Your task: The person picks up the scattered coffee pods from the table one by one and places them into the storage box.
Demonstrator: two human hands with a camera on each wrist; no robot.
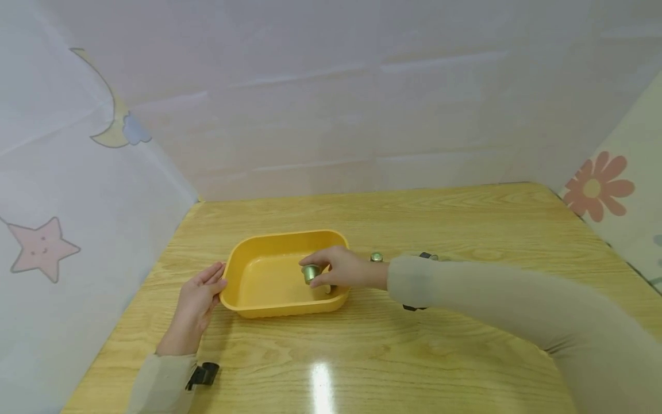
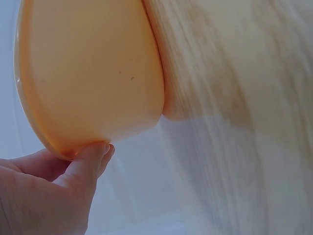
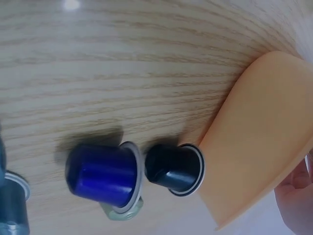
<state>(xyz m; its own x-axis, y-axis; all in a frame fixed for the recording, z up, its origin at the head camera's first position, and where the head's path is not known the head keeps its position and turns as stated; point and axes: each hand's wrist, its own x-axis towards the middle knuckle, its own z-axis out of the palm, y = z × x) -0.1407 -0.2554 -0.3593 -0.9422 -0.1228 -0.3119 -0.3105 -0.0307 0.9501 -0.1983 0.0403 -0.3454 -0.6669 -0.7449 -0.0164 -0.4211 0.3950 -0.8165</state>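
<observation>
A shallow yellow plastic basin [image 1: 279, 310] stands on the table, its left end rim pinched by my left hand [image 1: 196, 296]. Up close in the left wrist view, the thumb of that hand [image 2: 44, 196] lies against the basin wall [image 2: 107, 73]. Over the basin's right half, my right hand [image 1: 343, 267] holds a gold-green coffee capsule [image 1: 311, 273] between thumb and fingers. Just a sliver of this hand [image 3: 298, 196] shows in the right wrist view, beyond the basin [image 3: 264, 117]. Something small and dark is partly hidden under the right hand, inside the basin.
Right of the basin, a blue capsule [image 3: 105, 174] and a black capsule [image 3: 171, 169] lie on their sides, with a pale green capsule [image 3: 124, 209] behind. A grey-teal capsule [image 3: 12, 203] is farther off. In the head view, the right sleeve [image 1: 465, 284] covers much of that area.
</observation>
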